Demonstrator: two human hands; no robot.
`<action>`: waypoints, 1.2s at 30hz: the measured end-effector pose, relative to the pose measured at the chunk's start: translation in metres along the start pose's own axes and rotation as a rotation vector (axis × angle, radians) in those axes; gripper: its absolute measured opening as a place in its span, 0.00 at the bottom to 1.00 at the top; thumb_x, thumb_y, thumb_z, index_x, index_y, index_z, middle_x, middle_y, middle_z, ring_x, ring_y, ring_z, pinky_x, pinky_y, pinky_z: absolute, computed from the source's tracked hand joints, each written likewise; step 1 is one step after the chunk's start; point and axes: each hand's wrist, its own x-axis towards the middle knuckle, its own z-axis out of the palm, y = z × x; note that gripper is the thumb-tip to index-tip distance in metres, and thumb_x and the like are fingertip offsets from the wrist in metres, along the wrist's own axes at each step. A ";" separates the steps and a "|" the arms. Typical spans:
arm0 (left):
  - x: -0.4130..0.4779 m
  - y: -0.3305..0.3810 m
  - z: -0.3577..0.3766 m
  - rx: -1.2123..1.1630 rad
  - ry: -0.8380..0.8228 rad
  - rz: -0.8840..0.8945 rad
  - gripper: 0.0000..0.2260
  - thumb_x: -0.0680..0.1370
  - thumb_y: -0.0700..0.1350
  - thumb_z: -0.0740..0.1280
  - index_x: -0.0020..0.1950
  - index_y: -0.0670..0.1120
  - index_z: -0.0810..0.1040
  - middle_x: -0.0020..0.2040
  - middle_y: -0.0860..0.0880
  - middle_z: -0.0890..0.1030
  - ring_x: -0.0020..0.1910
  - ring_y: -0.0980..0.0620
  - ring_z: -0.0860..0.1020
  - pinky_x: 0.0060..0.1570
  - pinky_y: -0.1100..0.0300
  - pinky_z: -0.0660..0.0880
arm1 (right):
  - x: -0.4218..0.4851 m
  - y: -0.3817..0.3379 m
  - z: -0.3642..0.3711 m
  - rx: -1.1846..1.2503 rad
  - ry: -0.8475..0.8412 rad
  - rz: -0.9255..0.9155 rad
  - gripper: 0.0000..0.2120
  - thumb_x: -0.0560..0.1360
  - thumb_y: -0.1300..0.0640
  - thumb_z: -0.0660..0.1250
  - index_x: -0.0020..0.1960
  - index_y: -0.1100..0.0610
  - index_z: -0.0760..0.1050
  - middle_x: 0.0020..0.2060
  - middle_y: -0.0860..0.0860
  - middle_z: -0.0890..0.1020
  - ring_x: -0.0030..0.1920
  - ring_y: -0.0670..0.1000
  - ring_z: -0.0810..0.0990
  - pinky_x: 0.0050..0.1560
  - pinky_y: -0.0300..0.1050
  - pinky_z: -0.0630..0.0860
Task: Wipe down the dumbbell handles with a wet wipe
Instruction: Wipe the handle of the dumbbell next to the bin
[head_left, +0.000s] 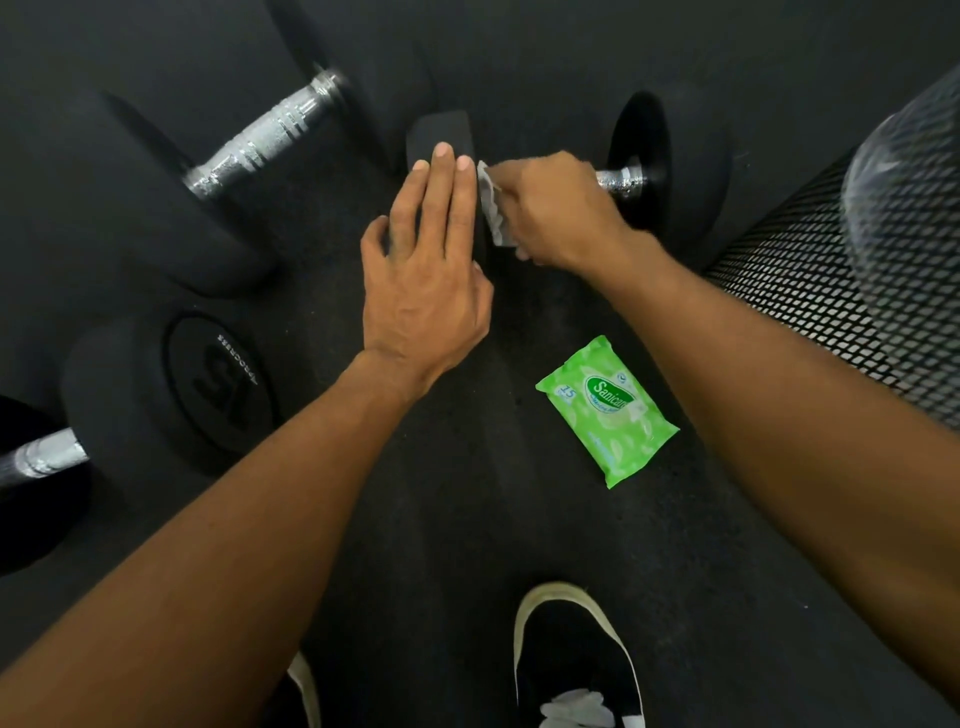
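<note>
the fingers (444, 192) of the left hand (423, 270) are lying straight and close together, flat on the left head (441, 132) of the small dumbbell (644, 156). the thumb is spreading out to the side. they are pressing on the head, not curling round it.

the right hand (558, 213) is curling its fingers down round the handle (621, 179). a crumpled white wet wipe (493, 213) is bunching out of its grip on the side nearest the left head, so the hand is holding the wipe against the bar. only a short stretch of knurled chrome is showing past the knuckles, just before the right head.

the small dumbbell is lying on the dark rubber floor (467, 519), running left to right in front of the person, with both forearms reaching up to it from the bottom corners.

a green wipes packet (605, 410) is lying flat on the floor just under the right forearm, apart from the dumbbell. a larger dumbbell (265, 135) is lying at the upper left, its chrome bar slanting. a third dumbbell (208, 384) is sitting at the lower left, its round head facing the camera. a black mesh bin (810, 291) with a clear plastic liner (904, 171) is standing at the right edge. a black shoe (571, 649) with a pale sole is showing at the bottom.
</note>
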 end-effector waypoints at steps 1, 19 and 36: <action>0.000 0.000 0.000 0.001 0.001 -0.002 0.34 0.77 0.50 0.59 0.82 0.41 0.55 0.82 0.42 0.56 0.80 0.44 0.58 0.66 0.43 0.68 | -0.010 0.002 0.006 -0.042 0.079 -0.070 0.12 0.79 0.53 0.55 0.48 0.54 0.76 0.44 0.54 0.83 0.42 0.58 0.83 0.40 0.55 0.80; 0.001 0.003 0.002 -0.014 0.012 -0.017 0.34 0.78 0.48 0.59 0.82 0.41 0.55 0.82 0.41 0.57 0.80 0.43 0.58 0.66 0.43 0.69 | -0.011 -0.003 0.041 0.092 0.387 -0.038 0.15 0.80 0.51 0.58 0.55 0.56 0.81 0.57 0.52 0.76 0.43 0.47 0.76 0.39 0.41 0.70; 0.001 0.006 0.000 0.001 0.005 -0.040 0.35 0.76 0.48 0.59 0.82 0.40 0.55 0.82 0.42 0.56 0.80 0.44 0.57 0.67 0.45 0.68 | -0.005 -0.029 0.048 1.612 0.228 1.058 0.10 0.77 0.63 0.63 0.52 0.56 0.81 0.47 0.56 0.84 0.48 0.53 0.83 0.45 0.46 0.80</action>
